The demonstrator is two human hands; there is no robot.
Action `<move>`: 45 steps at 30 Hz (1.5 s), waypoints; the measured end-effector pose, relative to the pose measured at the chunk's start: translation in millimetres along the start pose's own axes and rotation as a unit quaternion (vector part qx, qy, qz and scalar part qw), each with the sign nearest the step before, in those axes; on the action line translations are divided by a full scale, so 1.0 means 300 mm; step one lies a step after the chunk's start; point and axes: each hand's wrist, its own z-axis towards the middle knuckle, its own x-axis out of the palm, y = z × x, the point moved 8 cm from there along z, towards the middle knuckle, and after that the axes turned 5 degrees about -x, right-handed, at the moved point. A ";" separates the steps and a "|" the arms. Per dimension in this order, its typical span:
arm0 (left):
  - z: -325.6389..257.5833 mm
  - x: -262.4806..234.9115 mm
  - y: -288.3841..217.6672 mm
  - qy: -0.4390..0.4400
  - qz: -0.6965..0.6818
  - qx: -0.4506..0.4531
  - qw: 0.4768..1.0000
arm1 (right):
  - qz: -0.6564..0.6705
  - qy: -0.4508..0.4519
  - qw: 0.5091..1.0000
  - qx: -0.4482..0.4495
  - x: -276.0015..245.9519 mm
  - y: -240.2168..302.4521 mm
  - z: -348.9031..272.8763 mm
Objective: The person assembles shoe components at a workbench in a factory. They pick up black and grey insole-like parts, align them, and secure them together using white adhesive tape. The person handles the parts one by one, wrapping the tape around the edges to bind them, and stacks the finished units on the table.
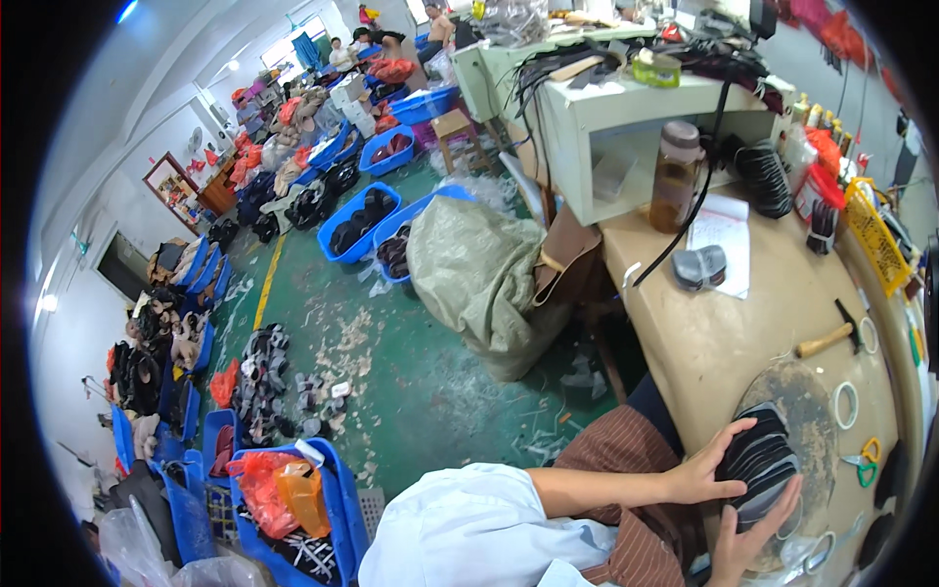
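Observation:
A stack of black and grey layered pieces, seemingly fabric or leather, stands on a round worn board on the tan worktable. My left hand spans one side of it, thumb and fingers apart and pressed to the layers. Against the opposite side lies my right hand, its fingers along the edge, so the stack is held between both hands. The exact kind of the pieces is too small to tell. Close to the board lie a wooden-handled hammer, a white tape ring and orange-and-green-handled scissors.
On the table are a brown-tinted bottle, a paper sheet and a grey bundle. A yellow basket lines the right side. Beside the table stands a large pale sack; blue tubs fill the floor beyond.

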 end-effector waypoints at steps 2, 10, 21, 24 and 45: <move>0.011 0.004 -0.015 0.014 0.010 -0.004 1.000 | 0.021 -0.014 1.000 0.016 0.003 -0.016 -0.011; 0.113 0.044 -0.166 0.078 0.108 0.062 0.989 | 0.118 -0.119 0.986 0.008 -0.030 -0.038 0.041; 0.087 0.023 -0.164 -0.035 0.205 0.117 0.971 | 0.116 -0.049 0.992 0.022 -0.010 -0.096 0.026; 0.104 0.049 -0.186 -0.008 0.195 0.114 0.974 | 0.128 -0.058 0.990 0.020 -0.040 -0.106 0.031; 0.191 0.073 -0.256 0.067 0.329 0.048 0.941 | 0.134 -0.044 0.989 0.038 -0.034 -0.106 0.046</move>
